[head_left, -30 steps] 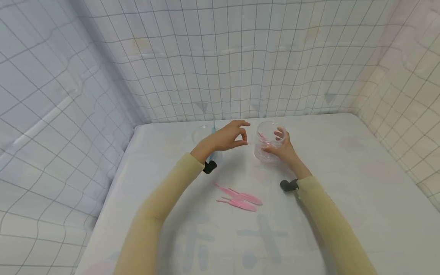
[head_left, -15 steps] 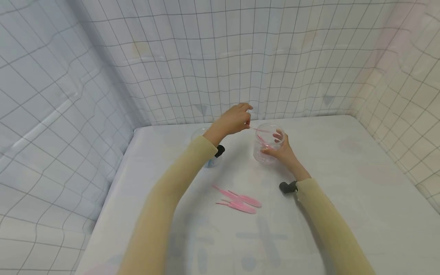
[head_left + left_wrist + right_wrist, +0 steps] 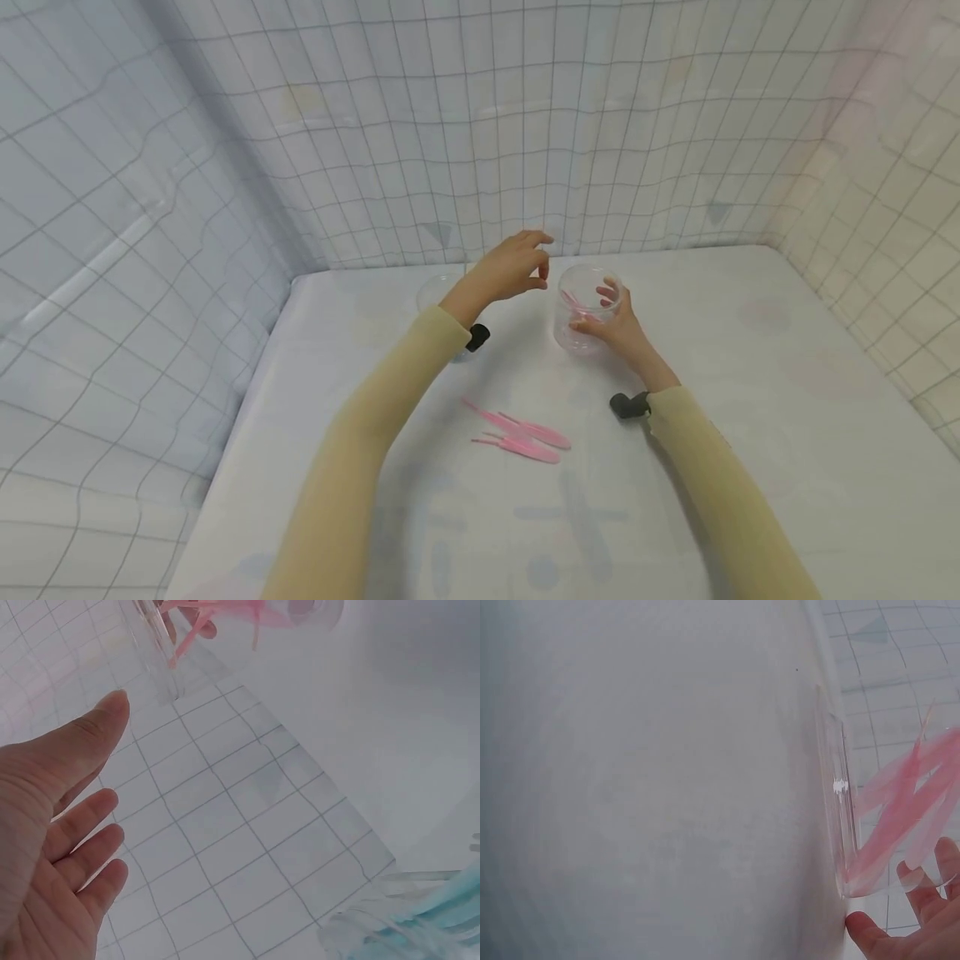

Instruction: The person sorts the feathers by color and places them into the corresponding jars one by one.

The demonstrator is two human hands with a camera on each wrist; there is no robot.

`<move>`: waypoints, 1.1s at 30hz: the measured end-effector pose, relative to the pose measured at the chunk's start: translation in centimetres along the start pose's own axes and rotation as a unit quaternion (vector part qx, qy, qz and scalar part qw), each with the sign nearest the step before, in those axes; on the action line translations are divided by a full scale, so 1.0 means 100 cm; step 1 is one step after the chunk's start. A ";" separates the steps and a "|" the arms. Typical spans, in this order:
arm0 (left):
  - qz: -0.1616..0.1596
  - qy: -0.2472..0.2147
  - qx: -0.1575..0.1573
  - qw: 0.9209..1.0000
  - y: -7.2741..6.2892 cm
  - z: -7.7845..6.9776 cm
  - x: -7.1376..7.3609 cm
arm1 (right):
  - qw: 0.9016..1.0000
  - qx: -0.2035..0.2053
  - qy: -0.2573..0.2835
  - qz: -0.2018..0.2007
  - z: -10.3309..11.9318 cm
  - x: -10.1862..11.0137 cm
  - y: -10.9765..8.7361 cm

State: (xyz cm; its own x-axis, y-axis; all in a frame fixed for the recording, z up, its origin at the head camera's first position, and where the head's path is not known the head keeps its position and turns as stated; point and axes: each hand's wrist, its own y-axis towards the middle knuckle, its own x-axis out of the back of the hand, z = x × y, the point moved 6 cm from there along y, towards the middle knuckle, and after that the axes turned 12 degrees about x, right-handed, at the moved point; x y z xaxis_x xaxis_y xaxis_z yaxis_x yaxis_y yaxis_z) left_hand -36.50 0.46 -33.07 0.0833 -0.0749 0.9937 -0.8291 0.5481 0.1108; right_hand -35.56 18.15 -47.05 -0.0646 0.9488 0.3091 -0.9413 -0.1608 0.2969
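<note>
A clear plastic jar (image 3: 567, 337) stands at the back of the table, tilted sideways in the wrist views only by camera angle. My right hand (image 3: 618, 327) grips its right side, thumb in front and fingers behind. Several pink feather-like pieces (image 3: 896, 825) with thin stems lean inside it. My left hand (image 3: 512, 268) hovers left of the jar's mouth with relaxed fingers and holds nothing. In the left wrist view, the thumb (image 3: 90, 731) and fingers stand apart from the jar's rim.
Several more pink feather-like pieces (image 3: 528, 450) lie on the white table (image 3: 750, 350) in front of the jar. A second clear jar (image 3: 429, 292), partly behind the left forearm, contains blue pieces (image 3: 420, 919). White gridded cloth (image 3: 495, 133) walls the back and sides.
Half a second ago my left hand pinched the stem of a pink piece reaching into the jar. It has let go, and the piece is no longer at the fingers. The right hand stays.
</note>
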 end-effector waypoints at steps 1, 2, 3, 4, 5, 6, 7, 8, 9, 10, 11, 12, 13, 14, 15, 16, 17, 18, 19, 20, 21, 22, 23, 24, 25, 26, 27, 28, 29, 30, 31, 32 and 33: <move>0.000 -0.008 0.001 1.000 -0.003 0.001 -0.001 | 1.000 0.000 -0.001 0.001 0.000 0.000 0.000; -0.001 -0.012 0.002 1.000 -0.005 0.003 -0.003 | 1.000 -0.001 -0.004 0.002 0.000 0.000 0.000; 0.000 -0.016 0.004 1.000 -0.008 0.004 -0.005 | 1.000 -0.001 -0.004 0.001 -0.001 -0.001 0.000; 0.001 -0.022 0.007 1.000 -0.010 0.005 -0.007 | 1.000 -0.003 -0.004 0.000 -0.001 0.000 0.001; 0.003 -0.029 0.009 1.000 -0.013 0.006 -0.008 | 1.000 -0.003 -0.005 0.000 -0.001 0.000 0.001; 0.005 -0.039 0.011 0.999 -0.015 0.007 -0.010 | 1.000 -0.003 -0.005 0.000 -0.001 0.000 0.001; 0.009 -0.051 0.013 0.999 -0.019 0.007 -0.012 | 1.000 -0.001 -0.005 0.000 -0.002 0.000 0.001; 0.012 -0.066 0.014 0.998 -0.022 0.007 -0.013 | 1.000 0.000 -0.004 -0.001 -0.002 0.000 0.001; 0.014 -0.084 0.014 0.996 -0.026 0.008 -0.015 | 1.000 0.001 -0.003 -0.001 -0.001 0.000 0.000; 0.017 -0.105 0.012 0.994 -0.031 0.007 -0.017 | 1.000 0.004 -0.002 0.000 -0.001 -0.001 0.000; 0.019 -0.127 0.007 0.992 -0.037 0.007 -0.018 | 1.000 0.005 -0.003 -0.001 -0.001 -0.001 0.000; 0.023 -0.147 0.003 0.989 -0.042 0.007 -0.021 | 1.000 0.006 -0.004 -0.001 -0.002 -0.001 0.000; 0.026 -0.166 -0.004 0.986 -0.047 0.006 -0.024 | 1.000 0.007 -0.004 -0.001 -0.002 -0.001 0.000; 0.028 -0.185 -0.011 0.982 -0.052 0.006 -0.027 | 1.000 0.007 -0.006 -0.002 -0.002 -0.001 0.000; 0.033 -0.200 -0.018 0.979 -0.058 0.005 -0.030 | 1.000 0.006 -0.006 -0.003 -0.002 -0.001 0.001; 0.037 -0.214 -0.024 0.976 -0.063 0.005 -0.034 | 1.000 0.006 -0.007 -0.004 -0.001 -0.001 0.001; 0.042 -0.226 -0.029 0.973 -0.068 0.004 -0.037 | 1.000 0.005 -0.008 -0.005 -0.001 0.000 0.001; 0.046 -0.234 -0.031 0.971 -0.073 0.005 -0.041 | 1.000 0.006 -0.008 -0.005 -0.001 0.000 0.002; 0.049 -0.245 -0.034 0.968 -0.078 0.005 -0.045 | 1.000 0.007 -0.009 -0.006 -0.001 0.000 0.002; 0.054 -0.253 -0.034 0.966 -0.083 0.005 -0.050 | 1.000 0.007 -0.009 -0.007 -0.001 0.000 0.002; 0.059 -0.259 -0.032 0.964 -0.087 0.006 -0.055 | 1.000 0.008 -0.007 -0.008 -0.001 0.000 0.002; 0.063 -0.266 -0.032 0.961 -0.091 0.006 -0.061 | 1.000 0.009 -0.007 -0.008 -0.001 0.000 0.003; 0.070 -0.273 -0.031 0.959 -0.096 0.007 -0.067 | 1.000 0.010 -0.006 -0.008 -0.001 0.000 0.003; 0.077 -0.278 -0.029 0.957 -0.099 0.008 -0.073 | 1.000 0.010 -0.005 -0.009 -0.001 0.001 0.003; 0.084 -0.281 -0.030 0.956 -0.103 0.008 -0.079 | 1.000 0.010 -0.004 -0.009 -0.001 0.001 0.003; 0.091 -0.284 -0.029 0.954 -0.106 0.009 -0.085 | 1.000 0.010 -0.001 -0.008 -0.001 0.001 0.003; 0.098 -0.286 -0.028 0.953 -0.110 0.010 -0.091 | 1.000 0.010 0.000 -0.008 -0.001 0.001 0.003; 0.104 -0.289 -0.027 0.951 -0.113 0.010 -0.096 | 1.000 0.009 0.001 -0.007 -0.001 0.001 0.003; 0.110 -0.292 -0.027 0.950 -0.115 0.011 -0.100 | 1.000 0.010 0.002 -0.007 -0.002 0.001 0.003; 0.115 -0.294 -0.026 0.948 -0.118 0.011 -0.105 | 1.000 0.009 0.004 -0.006 -0.002 0.001 0.003; 0.119 -0.297 -0.027 0.947 -0.120 0.011 -0.109 | 1.000 0.010 0.004 -0.005 -0.002 0.001 0.003; 0.124 -0.303 -0.025 0.945 -0.122 0.011 -0.113 | 1.000 0.010 0.004 -0.005 -0.002 0.002 0.003; 0.127 -0.308 -0.027 0.943 -0.124 0.011 -0.116 | 1.000 0.010 0.004 -0.004 -0.003 0.001 0.002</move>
State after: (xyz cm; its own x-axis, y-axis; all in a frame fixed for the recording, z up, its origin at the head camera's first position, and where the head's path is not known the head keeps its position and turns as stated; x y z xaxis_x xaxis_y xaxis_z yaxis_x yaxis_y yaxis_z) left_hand -27.80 -6.39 -46.02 -0.4645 -0.3952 0.7925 -0.7486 0.6534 -0.1130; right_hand -35.89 18.33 -47.19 -0.0605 0.9523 0.2991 -0.9350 -0.1590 0.3170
